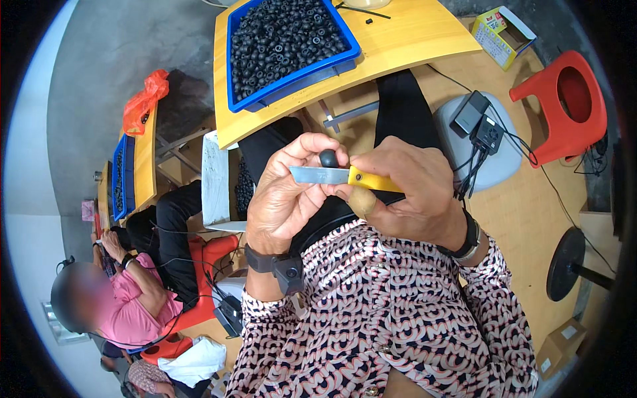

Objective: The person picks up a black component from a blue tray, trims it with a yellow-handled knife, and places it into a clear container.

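Observation:
My left hand (284,199) pinches a small round black rubber part (328,158) between thumb and fingertips, close in front of my chest. My right hand (405,192) grips a knife (345,177) by its yellow handle. Its flat grey blade points left and lies just under the black part, against my left fingers. Both wrists wear black bands, and patterned sleeves cover both forearms.
A blue tray (355,50) full of several black round parts sits on a yellow wooden table (424,33) ahead. A red plastic stool (570,106) and a grey stool (501,166) with black devices and cables stand at right. Another person in pink (133,305) sits at left.

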{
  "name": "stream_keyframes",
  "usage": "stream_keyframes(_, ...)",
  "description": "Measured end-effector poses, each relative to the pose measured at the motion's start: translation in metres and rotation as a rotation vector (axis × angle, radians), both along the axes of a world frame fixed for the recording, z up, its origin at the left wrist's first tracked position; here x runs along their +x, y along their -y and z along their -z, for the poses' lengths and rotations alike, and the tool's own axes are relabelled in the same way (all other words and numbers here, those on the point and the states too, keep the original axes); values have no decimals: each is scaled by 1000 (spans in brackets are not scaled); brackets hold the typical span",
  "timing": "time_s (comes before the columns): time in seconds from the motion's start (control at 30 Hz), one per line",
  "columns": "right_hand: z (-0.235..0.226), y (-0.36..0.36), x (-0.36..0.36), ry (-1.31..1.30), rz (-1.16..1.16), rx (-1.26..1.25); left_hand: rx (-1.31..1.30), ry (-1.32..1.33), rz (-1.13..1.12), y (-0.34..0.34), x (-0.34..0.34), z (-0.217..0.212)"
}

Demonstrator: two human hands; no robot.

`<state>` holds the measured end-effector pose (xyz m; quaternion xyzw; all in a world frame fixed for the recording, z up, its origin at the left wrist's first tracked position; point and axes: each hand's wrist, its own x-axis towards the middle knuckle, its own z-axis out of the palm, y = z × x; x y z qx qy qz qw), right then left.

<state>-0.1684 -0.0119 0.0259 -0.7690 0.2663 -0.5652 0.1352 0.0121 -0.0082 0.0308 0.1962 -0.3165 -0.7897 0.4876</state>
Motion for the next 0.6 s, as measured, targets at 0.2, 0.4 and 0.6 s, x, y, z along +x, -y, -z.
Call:
stream_keyframes(0.2, -4, -1, 0, -8, -5, -1, -27, -5, -3, -1, -2, -1)
stream_keyframes(0.4, -3, 0, 0, 0, -13, 3, -21, 9, -2, -1, 0, 1)
stream_keyframes(0.6, -2, -1, 1, 2, -11, 6, -33, 4, 3, -2, 1, 1)
